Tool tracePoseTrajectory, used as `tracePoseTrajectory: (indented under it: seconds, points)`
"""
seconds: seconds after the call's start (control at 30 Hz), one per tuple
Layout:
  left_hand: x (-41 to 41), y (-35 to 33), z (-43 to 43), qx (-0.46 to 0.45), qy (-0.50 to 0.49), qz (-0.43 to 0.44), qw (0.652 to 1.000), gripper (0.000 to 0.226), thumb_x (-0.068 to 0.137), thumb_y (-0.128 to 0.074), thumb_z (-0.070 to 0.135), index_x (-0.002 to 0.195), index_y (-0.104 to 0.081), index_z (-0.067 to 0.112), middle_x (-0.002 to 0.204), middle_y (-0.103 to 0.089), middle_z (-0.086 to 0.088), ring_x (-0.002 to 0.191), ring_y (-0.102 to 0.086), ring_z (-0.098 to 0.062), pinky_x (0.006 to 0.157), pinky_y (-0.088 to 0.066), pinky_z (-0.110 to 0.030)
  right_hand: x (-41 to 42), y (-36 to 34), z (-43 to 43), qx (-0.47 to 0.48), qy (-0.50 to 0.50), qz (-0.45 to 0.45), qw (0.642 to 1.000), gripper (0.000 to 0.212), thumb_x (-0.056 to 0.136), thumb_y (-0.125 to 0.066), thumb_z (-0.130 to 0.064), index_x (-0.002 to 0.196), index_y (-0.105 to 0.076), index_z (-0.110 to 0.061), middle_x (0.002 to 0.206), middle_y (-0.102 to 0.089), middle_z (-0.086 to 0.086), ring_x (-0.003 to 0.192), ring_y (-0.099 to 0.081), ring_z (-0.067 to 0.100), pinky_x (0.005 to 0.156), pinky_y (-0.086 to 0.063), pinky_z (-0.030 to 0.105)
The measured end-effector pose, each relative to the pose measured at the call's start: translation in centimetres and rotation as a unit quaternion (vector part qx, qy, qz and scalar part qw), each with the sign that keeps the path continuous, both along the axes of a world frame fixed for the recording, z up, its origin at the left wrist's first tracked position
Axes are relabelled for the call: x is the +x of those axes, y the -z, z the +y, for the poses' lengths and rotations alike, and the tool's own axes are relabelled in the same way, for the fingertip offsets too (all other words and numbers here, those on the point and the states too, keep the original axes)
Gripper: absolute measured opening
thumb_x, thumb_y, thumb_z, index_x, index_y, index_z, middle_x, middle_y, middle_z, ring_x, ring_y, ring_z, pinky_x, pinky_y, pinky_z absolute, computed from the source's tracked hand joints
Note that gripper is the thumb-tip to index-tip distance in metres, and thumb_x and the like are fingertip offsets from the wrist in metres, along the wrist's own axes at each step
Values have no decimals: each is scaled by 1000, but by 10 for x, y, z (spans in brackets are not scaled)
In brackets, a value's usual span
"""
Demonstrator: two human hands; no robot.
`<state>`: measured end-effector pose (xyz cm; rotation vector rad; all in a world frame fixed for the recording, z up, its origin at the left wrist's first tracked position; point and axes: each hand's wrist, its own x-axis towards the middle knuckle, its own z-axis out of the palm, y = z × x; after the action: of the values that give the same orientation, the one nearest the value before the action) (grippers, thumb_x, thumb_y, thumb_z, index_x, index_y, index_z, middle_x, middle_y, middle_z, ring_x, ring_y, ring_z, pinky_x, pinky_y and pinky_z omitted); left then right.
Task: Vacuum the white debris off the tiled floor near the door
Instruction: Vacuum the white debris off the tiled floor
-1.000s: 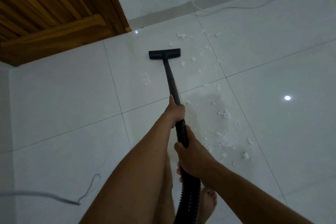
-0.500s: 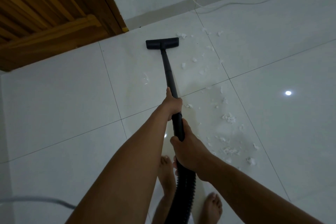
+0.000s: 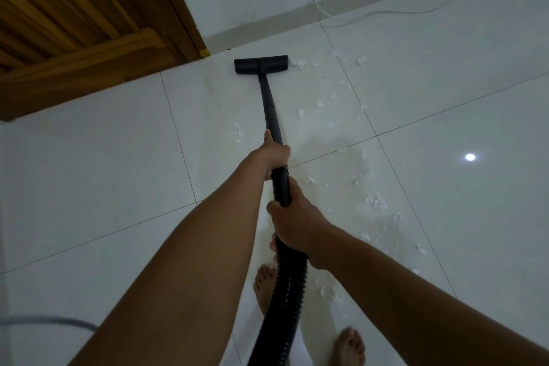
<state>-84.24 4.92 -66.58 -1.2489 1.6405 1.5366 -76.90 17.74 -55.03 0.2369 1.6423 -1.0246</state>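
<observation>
Far left, a thin grey cable (image 3: 44,321) curls across the bottom corner. Above it, the brown slatted wooden door (image 3: 74,24) fills the top left, its bottom edge right at the glossy white tiled floor (image 3: 89,187).

Moving toward the middle, the left hand (image 3: 274,154) is wrapped round the black plastic vacuum wand (image 3: 270,110) about halfway up, thumb lying along the tube. The wand runs up to the flat black floor head (image 3: 261,65), which sits flat on the tile just right of the door frame's corner, near the wall.

The right hand (image 3: 292,223) grips lower down, where the wand meets the ribbed black hose (image 3: 282,306). The hose drops between two bare feet (image 3: 264,285).

The white fluffy debris (image 3: 375,202) is nearly all on the right side of the wand. It's scattered in a loose trail from just beside the head's right end down past the tile joints to near the right foot. One small bit lies left of the wand too.

Further right, a thin white cord (image 3: 386,12) snakes along the wall base, and a round light reflection (image 3: 470,156) shines off the tile.
</observation>
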Motion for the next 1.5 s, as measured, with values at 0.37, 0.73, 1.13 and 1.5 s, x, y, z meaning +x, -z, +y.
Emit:
tracePoseTrajectory:
  seconds: [0.37, 0.73, 1.13, 1.5]
  points:
    - [40, -18, 4, -12, 5, -24, 1000, 82, 99, -43, 12, 160, 3, 42, 149, -48, -22, 91, -54, -25, 70, -55, -35, 35, -20, 11, -31, 0, -10, 999, 68, 104, -47, -18, 160, -16, -42, 88, -57, 9, 51, -58, 13, 44, -50, 22]
    - [178, -44, 98, 9, -55, -32, 998, 85, 102, -42, 11, 158, 13, 41, 147, -50, -23, 76, -54, -21, 61, -51, -34, 148, -46, 112, -30, -68, -28, 997, 63, 105, -46, -20, 157, -19, -44, 93, -58, 13, 38, -56, 7, 41, -48, 20]
    - [298, -42, 181, -5, -37, -39, 999, 85, 101, -43, 13, 159, 13, 40, 150, -47, -22, 96, -61, -27, 60, -52, -33, 264, -57, 192, -15, -43, -66, 997, 64, 105, -44, -18, 155, -18, -48, 80, -55, 13, 44, -57, 15, 43, -52, 27]
    - [419, -51, 220, -13, -14, -51, 999, 84, 102, -42, 12, 159, 14, 38, 150, -48, -21, 80, -57, -22, 54, -49, -32, 384, -60, 228, -3, -56, -43, 997, 62, 106, -44, -19, 159, -18, -37, 83, -55, 11, 47, -54, 12, 36, -45, 18]
